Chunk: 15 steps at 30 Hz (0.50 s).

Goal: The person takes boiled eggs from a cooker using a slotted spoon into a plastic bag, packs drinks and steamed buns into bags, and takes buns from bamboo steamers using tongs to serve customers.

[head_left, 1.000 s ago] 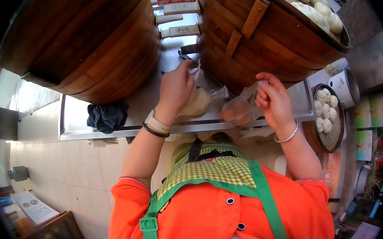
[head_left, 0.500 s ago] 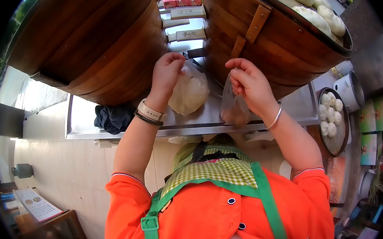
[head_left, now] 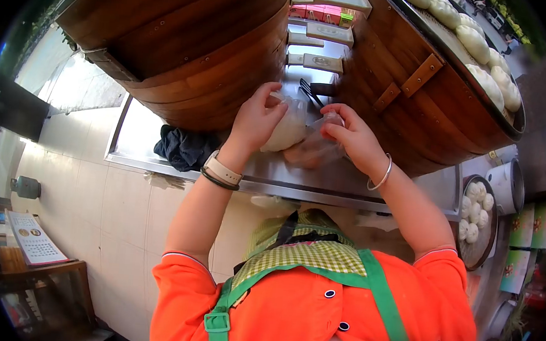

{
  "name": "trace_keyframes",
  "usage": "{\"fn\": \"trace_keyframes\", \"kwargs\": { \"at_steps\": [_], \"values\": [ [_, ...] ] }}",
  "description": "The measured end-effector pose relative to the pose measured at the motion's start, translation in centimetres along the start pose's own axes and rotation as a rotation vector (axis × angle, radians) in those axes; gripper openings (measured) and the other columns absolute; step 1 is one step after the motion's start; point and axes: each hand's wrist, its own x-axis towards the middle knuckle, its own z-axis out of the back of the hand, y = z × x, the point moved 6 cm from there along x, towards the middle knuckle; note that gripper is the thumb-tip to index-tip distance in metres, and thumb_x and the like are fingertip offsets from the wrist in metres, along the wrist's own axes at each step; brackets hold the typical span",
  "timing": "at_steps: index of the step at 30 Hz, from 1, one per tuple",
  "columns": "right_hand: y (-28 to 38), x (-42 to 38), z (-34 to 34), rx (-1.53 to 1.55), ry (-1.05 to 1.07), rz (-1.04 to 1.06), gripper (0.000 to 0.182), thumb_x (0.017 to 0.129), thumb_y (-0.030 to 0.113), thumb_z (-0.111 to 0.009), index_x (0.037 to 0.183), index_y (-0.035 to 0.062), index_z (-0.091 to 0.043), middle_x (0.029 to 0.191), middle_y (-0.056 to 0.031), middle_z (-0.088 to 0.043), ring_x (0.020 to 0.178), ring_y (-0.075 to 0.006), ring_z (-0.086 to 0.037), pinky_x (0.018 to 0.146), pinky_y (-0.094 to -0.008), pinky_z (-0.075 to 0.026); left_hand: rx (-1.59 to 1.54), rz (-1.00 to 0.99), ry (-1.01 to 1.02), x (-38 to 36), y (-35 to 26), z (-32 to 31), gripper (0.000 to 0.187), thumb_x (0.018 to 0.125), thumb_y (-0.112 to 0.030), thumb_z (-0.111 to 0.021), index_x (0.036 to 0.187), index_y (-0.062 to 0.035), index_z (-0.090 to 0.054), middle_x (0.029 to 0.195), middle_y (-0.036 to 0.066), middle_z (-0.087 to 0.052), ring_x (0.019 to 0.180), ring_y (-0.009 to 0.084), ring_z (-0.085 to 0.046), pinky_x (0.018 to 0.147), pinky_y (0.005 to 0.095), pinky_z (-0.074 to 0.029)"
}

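My left hand (head_left: pixel 259 115) pinches the top of a clear plastic bag (head_left: pixel 290 128) with a round white item in it, probably a bun. A second clear bag (head_left: pixel 317 150), holding something brownish that I cannot make out, hangs from the closed fingers of my right hand (head_left: pixel 358 139). Side by side, the two bags meet just above the steel table (head_left: pixel 363 183). Behind them lies a pair of black-handled tongs or a similar tool (head_left: pixel 310 92), partly hidden.
Tall wooden steamers stand left (head_left: pixel 186 52) and right (head_left: pixel 408 111), the right one topped with white buns (head_left: pixel 471 42). Farther right is a round tray (head_left: pixel 474 250) of small buns. A dark cloth (head_left: pixel 184 150) lies on the table's left part. Packets (head_left: pixel 316 13) sit behind.
The bag in my right hand has swung left against the other bag, and my hands are closer together. The whole view has shifted, with the steamers now farther right.
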Motion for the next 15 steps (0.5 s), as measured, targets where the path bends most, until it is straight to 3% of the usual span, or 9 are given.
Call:
{"fn": "trace_keyframes", "kwargs": {
  "at_steps": [2, 4, 5, 6, 8, 10, 12, 13, 15],
  "values": [
    [0.4, -1.7, 0.6, 0.011, -0.021, 0.002, 0.038, 0.084, 0.014, -0.056, 0.118, 0.0033, -0.043, 0.095, -0.0038, -0.055, 0.087, -0.0093, -0.05, 0.079, -0.0225, -0.041, 0.053, 0.054, -0.096, -1.9, 0.1, 1.0, 0.032, 0.083, -0.013, -0.057, 0.112, 0.0006, -0.05, 0.091, 0.009, -0.061, 0.083, 0.0156, -0.058, 0.074, 0.026, -0.045],
    [0.7, -3.1, 2.0, -0.144, -0.097, 0.067, 0.044, 0.086, 0.016, -0.056, 0.123, 0.0037, -0.038, 0.102, -0.0054, -0.054, 0.094, -0.0107, -0.049, 0.084, -0.0241, -0.039, 0.18, -0.212, -0.38, -5.7, -0.8, 3.3, 0.033, 0.084, -0.012, -0.056, 0.113, 0.0004, -0.05, 0.094, 0.011, -0.061, 0.087, 0.0182, -0.058, 0.076, 0.0264, -0.045],
    [0.4, -3.6, 2.8, -0.175, -0.105, 0.114, 0.046, 0.087, 0.015, -0.055, 0.127, 0.0035, -0.036, 0.112, -0.0087, -0.052, 0.101, -0.0136, -0.048, 0.09, -0.0264, -0.037, 0.128, -0.167, -0.467, -8.2, -0.3, 4.3, 0.025, 0.085, -0.011, -0.054, 0.107, 0.0008, -0.054, 0.092, 0.012, -0.06, 0.086, 0.0194, -0.057, 0.075, 0.0275, -0.045],
    [0.2, -4.2, 3.6, -0.217, -0.152, 0.163, 0.049, 0.087, 0.014, -0.054, 0.13, 0.0037, -0.034, 0.119, -0.0107, -0.046, 0.109, -0.0164, -0.045, 0.094, -0.0276, -0.035, 0.147, -0.074, -0.527, -11.2, 0.9, 5.1, 0.015, 0.085, -0.009, -0.053, 0.095, 0.0017, -0.058, 0.085, 0.011, -0.06, 0.078, 0.0202, -0.057, 0.072, 0.0283, -0.046],
    [-0.3, -6.1, 5.0, -0.324, -0.229, 0.19, 0.049, 0.087, 0.012, -0.052, 0.132, 0.0046, -0.033, 0.128, -0.0122, -0.04, 0.119, -0.0211, -0.039, 0.099, -0.0313, -0.031, 0.243, 0.148, -0.577, -17.7, 5.7, 5.3, 0.014, 0.085, -0.011, -0.053, 0.087, 0.0016, -0.059, 0.077, 0.01, -0.059, 0.072, 0.0211, -0.057, 0.07, 0.0286, -0.046],
    [-1.6, -8.0, 6.7, -0.319, -0.305, 0.19, 0.047, 0.088, 0.01, -0.049, 0.132, 0.0028, -0.034, 0.131, -0.0119, -0.039, 0.121, -0.0226, -0.038, 0.101, -0.0337, -0.029, 0.336, 0.407, -0.5, -23.1, 12.0, 5.4, 0.016, 0.084, -0.011, -0.051, 0.085, 0.0022, -0.06, 0.076, 0.014, -0.06, 0.073, 0.0273, -0.058, 0.066, 0.0329, -0.045],
    [-1.6, -9.5, 7.7, -0.362, -0.411, 0.15, 0.044, 0.089, 0.009, -0.047, 0.131, 0.0027, -0.035, 0.129, -0.0133, -0.042, 0.119, -0.0224, -0.04, 0.101, -0.0335, -0.03, -0.013, 0.693, -0.687, -28.2, 21.4, 6.6, 0.022, 0.087, -0.017, -0.049, 0.083, 0.0021, -0.059, 0.073, 0.007, -0.06, 0.068, 0.0185, -0.056, 0.063, 0.0306, -0.045],
    [-1.4, -10.1, 8.0, -0.39, -0.449, 0.134, 0.043, 0.09, 0.009, -0.047, 0.131, 0.0026, -0.036, 0.128, -0.0129, -0.043, 0.118, -0.022, -0.041, 0.1, -0.033, -0.03, -0.032, 0.788, -0.772, -30.3, 25.9, 7.9, 0.021, 0.087, -0.017, -0.049, 0.084, 0.0015, -0.059, 0.073, 0.006, -0.059, 0.066, 0.0164, -0.054, 0.058, 0.0296, -0.044],
    [-1.5, -11.5, 9.3, -0.45, -0.629, 0.119, 0.027, 0.09, 0.013, -0.05, 0.114, 0.0017, -0.049, 0.103, -0.0069, -0.054, 0.093, -0.0137, -0.05, 0.083, -0.0258, -0.038, -0.073, 0.886, -0.861, -32.8, 34.1, 10.2, 0.02, 0.086, -0.016, -0.048, 0.086, 0.0009, -0.059, 0.074, 0.005, -0.059, 0.064, 0.0143, -0.053, 0.053, 0.0285, -0.042]
  ]
}}
